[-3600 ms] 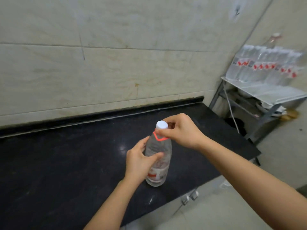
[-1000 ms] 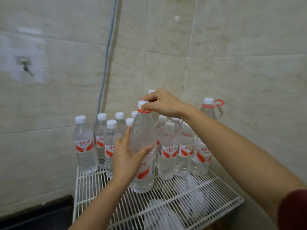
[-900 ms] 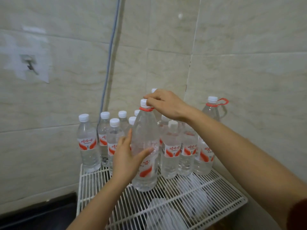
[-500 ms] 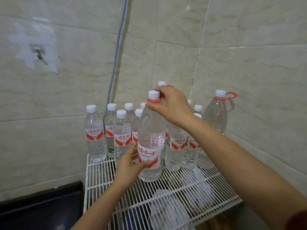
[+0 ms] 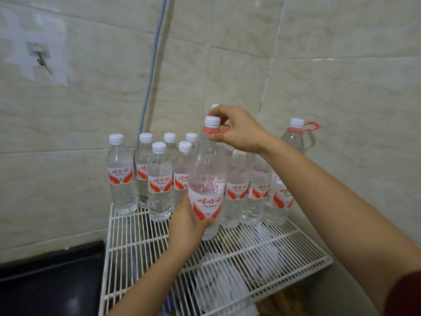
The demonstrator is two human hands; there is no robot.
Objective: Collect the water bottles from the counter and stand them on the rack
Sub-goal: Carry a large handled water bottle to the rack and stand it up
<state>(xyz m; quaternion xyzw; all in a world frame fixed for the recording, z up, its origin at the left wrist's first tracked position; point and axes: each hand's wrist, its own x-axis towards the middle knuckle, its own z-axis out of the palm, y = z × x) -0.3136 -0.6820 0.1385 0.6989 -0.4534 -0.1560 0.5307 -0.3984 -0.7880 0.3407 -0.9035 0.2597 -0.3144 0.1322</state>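
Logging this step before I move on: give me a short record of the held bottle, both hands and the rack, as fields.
held bottle: large bottle, upright, base at the rack wires, contact unclear
left hand: grips its lower body
right hand: pinches the red loop at its neck
rack: white wire, small bottles standing along the back
right corner: second large bottle, upright

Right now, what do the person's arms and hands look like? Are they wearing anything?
The left hand and right hand are bare: no gloves, rings or watch show. The left arm is bare too. The right arm has a dark red sleeve at the picture's edge.
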